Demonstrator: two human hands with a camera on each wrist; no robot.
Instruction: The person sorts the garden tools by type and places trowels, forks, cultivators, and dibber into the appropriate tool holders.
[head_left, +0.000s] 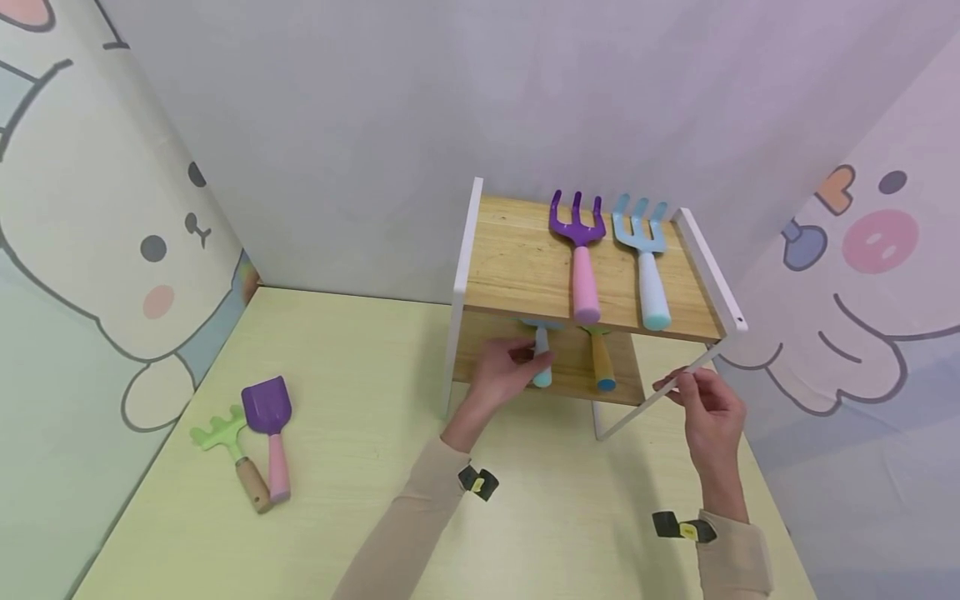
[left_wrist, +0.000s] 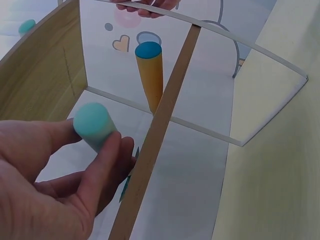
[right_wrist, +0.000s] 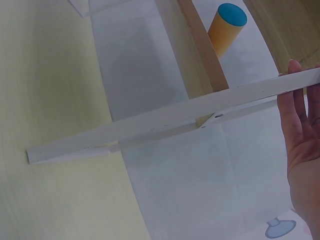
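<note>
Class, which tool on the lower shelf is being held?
The pale-handled tool, pinched by the left hand; no hand touches the yellow-handled tool beside it.

The head view is bright and evenly lit, with soft-edged shadows on the worktop (head_left: 360, 367) around the shelf (head_left: 513, 258). Both wrist views look dimmer and slightly soft, their colours cooler and more muted.
</note>
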